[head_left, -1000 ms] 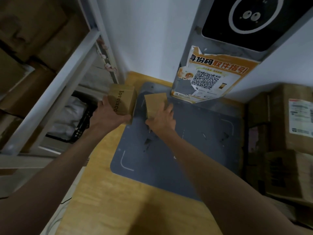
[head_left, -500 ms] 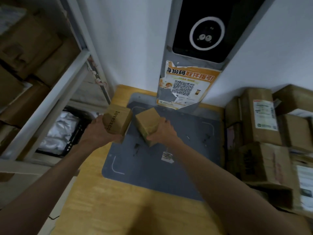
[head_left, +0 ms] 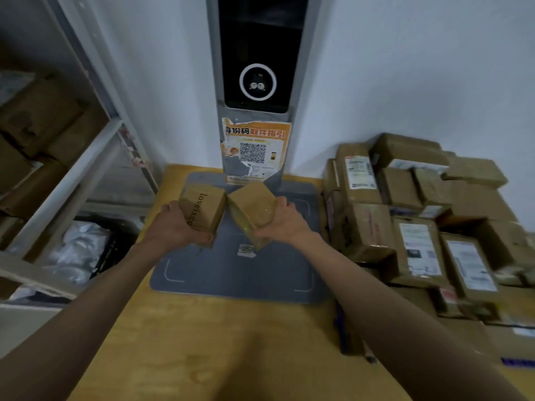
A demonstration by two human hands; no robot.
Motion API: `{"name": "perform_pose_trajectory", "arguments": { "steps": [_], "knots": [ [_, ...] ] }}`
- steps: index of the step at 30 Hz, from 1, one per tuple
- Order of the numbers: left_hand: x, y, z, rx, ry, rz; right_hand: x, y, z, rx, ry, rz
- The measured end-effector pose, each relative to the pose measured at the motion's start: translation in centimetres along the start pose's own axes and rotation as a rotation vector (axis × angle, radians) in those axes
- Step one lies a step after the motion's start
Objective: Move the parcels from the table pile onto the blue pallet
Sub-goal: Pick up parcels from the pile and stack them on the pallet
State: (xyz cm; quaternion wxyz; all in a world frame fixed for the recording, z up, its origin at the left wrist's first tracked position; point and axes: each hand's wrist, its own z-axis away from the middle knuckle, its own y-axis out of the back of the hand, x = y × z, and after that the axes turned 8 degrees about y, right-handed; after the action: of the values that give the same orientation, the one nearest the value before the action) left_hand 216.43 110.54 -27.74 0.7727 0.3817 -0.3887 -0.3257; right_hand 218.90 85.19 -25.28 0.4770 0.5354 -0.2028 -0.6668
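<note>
My left hand (head_left: pixel 176 227) grips a small brown box printed "loveixco" (head_left: pixel 204 208). My right hand (head_left: pixel 285 224) grips a second small brown parcel (head_left: pixel 252 209), tilted with one corner up. Both boxes are held side by side, lifted above a grey scanner mat (head_left: pixel 240 273) on the wooden table (head_left: pixel 208 342). A pile of brown parcels (head_left: pixel 411 215) with white labels covers the table's right side. No blue pallet is in view.
An upright scanner post (head_left: pixel 257 82) with a black screen and an orange QR poster stands against the wall behind the mat. A metal shelf rack (head_left: pixel 72 169) with cartons and grey bags is at the left. A small label (head_left: pixel 246 250) lies on the mat.
Both hands have lifted the two boxes off the mat's far left corner and drawn them toward me. The view swung right, bringing the parcel pile into sight.
</note>
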Motion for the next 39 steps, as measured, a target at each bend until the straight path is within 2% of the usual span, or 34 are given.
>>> {"name": "perform_pose_trajectory", "arguments": {
  "steps": [8,25,34,39],
  "knots": [
    [3.8,-1.8,7.6,0.058,-0.077,-0.033,3.7,3.0,8.7,0.054,0.01,-0.065],
    [7.3,-6.2,21.2,0.127,-0.006,-0.02,11.7,3.7,19.8,0.077,0.08,-0.142],
    [13.4,-5.3,21.8,0.101,-0.25,-0.037,14.3,8.2,23.5,0.233,0.037,-0.192],
    [17.9,-6.7,22.8,0.087,-0.364,0.029,17.1,10.7,26.1,0.344,-0.028,-0.211]
  ]
}}
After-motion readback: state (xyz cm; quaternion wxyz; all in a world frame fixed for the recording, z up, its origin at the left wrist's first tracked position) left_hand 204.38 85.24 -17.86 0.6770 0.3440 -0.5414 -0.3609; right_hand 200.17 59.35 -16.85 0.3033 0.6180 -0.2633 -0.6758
